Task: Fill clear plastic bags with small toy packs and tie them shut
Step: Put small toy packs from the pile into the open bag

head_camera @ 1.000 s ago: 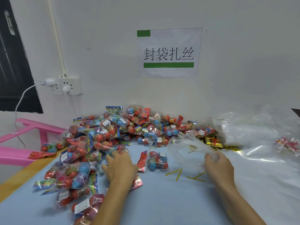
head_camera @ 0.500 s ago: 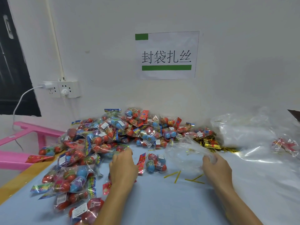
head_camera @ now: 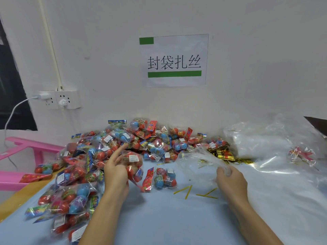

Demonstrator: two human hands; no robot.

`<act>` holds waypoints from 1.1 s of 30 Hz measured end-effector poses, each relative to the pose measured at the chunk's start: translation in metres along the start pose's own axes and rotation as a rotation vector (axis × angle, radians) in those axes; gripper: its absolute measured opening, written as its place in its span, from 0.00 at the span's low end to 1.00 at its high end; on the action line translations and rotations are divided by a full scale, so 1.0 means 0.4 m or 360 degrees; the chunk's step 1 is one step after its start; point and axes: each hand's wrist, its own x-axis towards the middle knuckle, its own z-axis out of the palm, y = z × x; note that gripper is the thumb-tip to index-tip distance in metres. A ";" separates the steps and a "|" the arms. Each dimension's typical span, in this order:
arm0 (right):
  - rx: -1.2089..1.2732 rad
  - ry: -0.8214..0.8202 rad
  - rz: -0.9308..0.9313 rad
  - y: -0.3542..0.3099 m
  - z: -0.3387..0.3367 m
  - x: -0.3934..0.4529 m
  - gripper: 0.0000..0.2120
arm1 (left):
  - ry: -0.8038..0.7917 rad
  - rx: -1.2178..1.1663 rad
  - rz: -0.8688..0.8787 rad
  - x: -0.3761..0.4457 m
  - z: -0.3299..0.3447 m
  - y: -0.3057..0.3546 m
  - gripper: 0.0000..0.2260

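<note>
Left hand (head_camera: 116,171) raised just above the pale blue counter (head_camera: 159,218), fingers and thumb curled round a small clear toy pack of red and blue eggs with a red header card (head_camera: 135,167), forefinger stretched out toward the heap. Right hand (head_camera: 230,180) low over the counter's middle, fingers closed on the gathered mouth of a crumpled clear plastic bag (head_camera: 200,162), the bag's body lying slack on the counter toward the back wall. Between the two hands, flat on the counter: one more small pack of red and blue eggs (head_camera: 165,177), just beside the held pack's hanging card. Near the right hand, toward the front edge: four short gold wire ties (head_camera: 194,191), loose, two pairs each laid in a rough V. Along the back edge and down the left side: a big heap of like toy packs in crinkled clear wrap (head_camera: 106,152), spilling toward the front left corner. Behind the clear bag, against the heap: a bundle of shiny gold ties (head_camera: 224,154). At the right side: a stack of clear plastic bags (head_camera: 261,144), glossy and rumpled. On the white wall above the back edge: a paper sign with black characters and green bars (head_camera: 174,61); to the left, a white socket strip with a plugged-in white cable (head_camera: 60,99). Past the left edge: a pink plastic frame (head_camera: 26,147).
</note>
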 end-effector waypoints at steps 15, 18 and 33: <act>0.0350 0.0224 0.0053 0.001 -0.021 0.011 0.21 | 0.0233 -0.0299 -0.0305 -0.028 0.034 -0.030 0.14; 0.0286 0.0173 -0.0093 -0.009 -0.025 -0.006 0.29 | 0.0306 -0.0429 -0.0336 -0.023 0.034 -0.032 0.14; 0.0085 0.0041 -0.1256 -0.017 0.062 -0.082 0.12 | -0.0228 -0.0134 -0.0223 -0.075 0.105 -0.098 0.11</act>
